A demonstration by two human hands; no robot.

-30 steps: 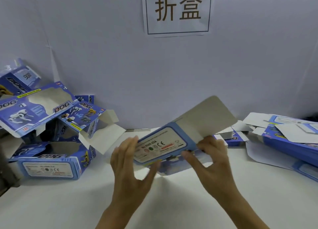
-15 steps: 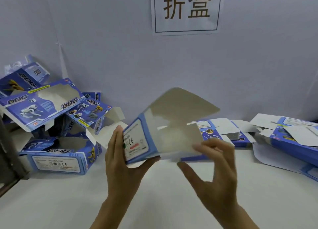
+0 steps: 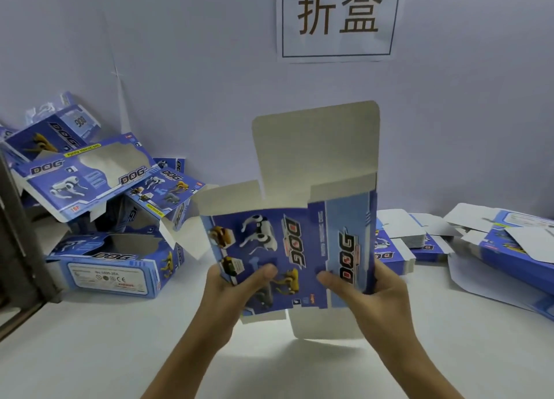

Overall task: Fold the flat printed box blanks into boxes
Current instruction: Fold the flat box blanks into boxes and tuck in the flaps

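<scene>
One blue printed cardboard box blank [image 3: 287, 248] held upright above the white table [image 3: 120, 353], centre frame, top flaps open. Left hand [image 3: 230, 290] gripping lower left edge, thumb on the print; right hand [image 3: 368, 293] gripping lower right edge, thumb in front; remaining fingers hidden behind card. About four folded blue boxes [image 3: 111, 218] piled at left, some overlapped, exact count unclear. Flat blue blanks [image 3: 398, 248] stacked at right, cut off by frame edge, uncountable. One white paper sign [image 3: 338, 18] on wall, top cropped.
</scene>
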